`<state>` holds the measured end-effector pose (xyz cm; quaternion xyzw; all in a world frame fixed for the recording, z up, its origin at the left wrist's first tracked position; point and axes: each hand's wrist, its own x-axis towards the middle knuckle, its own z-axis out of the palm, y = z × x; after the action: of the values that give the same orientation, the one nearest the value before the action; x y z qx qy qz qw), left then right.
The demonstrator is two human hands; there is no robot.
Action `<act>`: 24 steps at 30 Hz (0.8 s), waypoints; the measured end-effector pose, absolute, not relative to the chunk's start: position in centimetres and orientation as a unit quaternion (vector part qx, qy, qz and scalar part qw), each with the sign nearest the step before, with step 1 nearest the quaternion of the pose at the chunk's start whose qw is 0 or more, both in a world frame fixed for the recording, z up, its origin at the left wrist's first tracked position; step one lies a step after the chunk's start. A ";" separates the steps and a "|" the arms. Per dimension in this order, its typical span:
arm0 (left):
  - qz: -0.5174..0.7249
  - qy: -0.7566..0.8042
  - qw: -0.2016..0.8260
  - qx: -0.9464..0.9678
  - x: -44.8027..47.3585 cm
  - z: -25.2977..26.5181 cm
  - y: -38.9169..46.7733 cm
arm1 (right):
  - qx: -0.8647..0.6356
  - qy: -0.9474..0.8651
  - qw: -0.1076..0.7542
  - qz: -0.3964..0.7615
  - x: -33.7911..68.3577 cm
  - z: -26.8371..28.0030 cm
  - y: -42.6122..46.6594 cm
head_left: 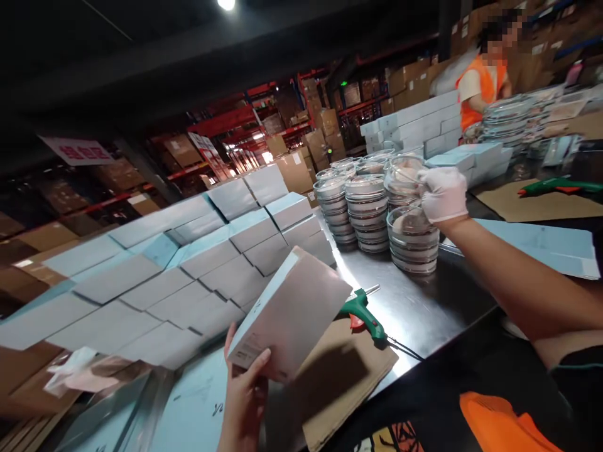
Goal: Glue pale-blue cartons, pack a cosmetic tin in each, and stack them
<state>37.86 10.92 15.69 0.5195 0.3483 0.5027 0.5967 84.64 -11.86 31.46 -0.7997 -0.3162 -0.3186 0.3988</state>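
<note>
My bare left hand grips a closed white box by its lower end, thumb on the near face. The box is tilted and has a pale blue side and a small printed label. In a white glove, my right hand is closed at the rim of a round clear-lidded container at the top of the stacks. Just below that hand stands a shorter stack of the same round containers. More stacked containers stand to its left.
Stacked white boxes form a wall at left. A green glue gun lies beside cardboard on the metal table. Flat pale blue cartons and another green glue gun lie at right. A person in an orange vest stands beyond.
</note>
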 end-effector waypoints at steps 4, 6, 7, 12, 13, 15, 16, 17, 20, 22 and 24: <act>0.516 0.299 0.620 0.510 38.8 14.3 11.7 | -0.765 -0.338 0.474 -0.275 79.4 33.0 -11.6; 0.530 0.298 0.579 0.543 39.0 13.3 12.2 | -0.719 -0.390 0.558 -0.143 76.0 32.8 -11.6; 0.531 0.306 0.558 0.558 39.1 12.8 12.4 | -0.684 -0.412 0.599 -0.061 74.3 32.6 -11.6; 0.501 0.360 0.534 0.578 38.4 11.0 11.4 | -0.578 -0.514 0.627 -0.093 68.9 32.3 -12.6; 0.498 0.362 0.535 0.579 38.1 10.8 11.1 | -0.554 -0.537 0.611 -0.174 68.4 32.5 -12.9; 0.501 0.354 0.535 0.581 37.7 10.5 10.6 | -0.508 -0.568 0.580 -0.288 67.7 33.0 -13.3; 0.502 0.349 0.535 0.583 37.6 10.2 10.6 | -0.493 -0.588 0.568 -0.297 67.3 33.2 -13.4; 0.502 0.349 0.536 0.583 37.5 9.9 10.5 | -0.486 -0.612 0.559 -0.275 67.0 33.5 -13.5; 0.494 0.352 0.551 0.573 37.8 8.7 10.5 | -0.486 -0.670 0.537 -0.164 65.8 34.0 -13.1; 0.484 0.344 0.572 0.566 38.3 7.7 10.4 | -0.495 -0.682 0.520 -0.136 65.2 34.1 -12.4; 0.480 0.325 0.592 0.560 38.6 6.8 10.0 | -0.507 -0.679 0.515 -0.132 64.9 34.1 -11.6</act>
<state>38.65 10.00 6.78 0.5601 0.3253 0.4798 0.5918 64.94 -11.57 34.13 -0.5069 -0.6789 -0.1319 0.5146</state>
